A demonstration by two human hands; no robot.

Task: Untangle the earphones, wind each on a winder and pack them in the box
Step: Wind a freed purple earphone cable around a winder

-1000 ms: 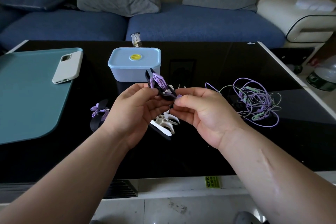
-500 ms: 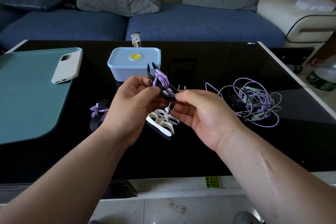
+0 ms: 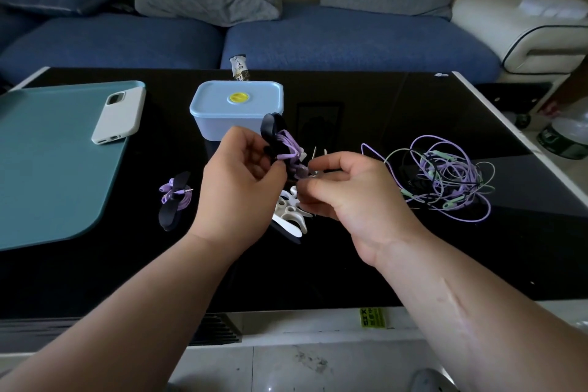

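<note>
Left hand [image 3: 241, 181] fingers curled round black winder [image 3: 270, 129] to steady it while right hand [image 3: 353, 191] fingertips pinch the purple earphone cord [image 3: 291, 145] end beside it, likely to tuck it; lidded box [image 3: 237, 108] just beyond fingers, earphone tangle [image 3: 445, 178] right of them

We see the left hand [image 3: 237, 191] gripping a black winder [image 3: 273, 134] wrapped with purple cable [image 3: 290, 146], raised above the black surface [image 3: 381, 264] in front of the lidded blue box [image 3: 237, 110]. The right hand [image 3: 356, 197] pinches the end of that cable just beside the winder. Below the hands lie spare winders [image 3: 289, 216], white over black. A finished winder [image 3: 175, 197] rests to the left, tangled earphones [image 3: 445, 181] in purple, green and black to the right. A white phone [image 3: 119, 114] lies on the teal mat [image 3: 54, 162].
</note>
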